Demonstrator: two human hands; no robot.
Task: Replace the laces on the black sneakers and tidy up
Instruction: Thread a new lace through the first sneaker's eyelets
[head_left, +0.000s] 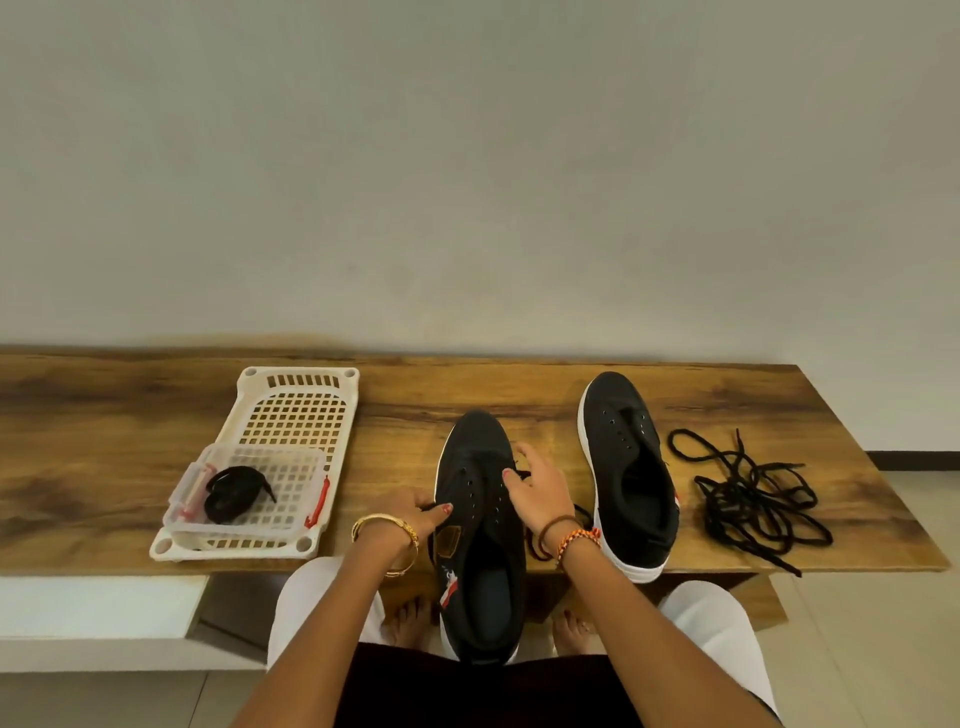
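A black sneaker (480, 525) lies toe-away at the table's front edge, its heel hanging over my lap. My left hand (415, 517) grips its left side near the eyelets, thumb on the upper. My right hand (535, 491) pinches a black lace end (522, 475) over the right eyelets, and more lace trails under my wrist. The second black sneaker (631, 473) stands unlaced to the right. A loose tangle of black laces (753, 493) lies beside it.
On the left of the wooden table (405, 395), a white lattice tray (291, 410) carries a clear plastic box (249, 488) holding a coiled black lace (234, 491). A wall stands behind the table. My bare feet are below its front edge.
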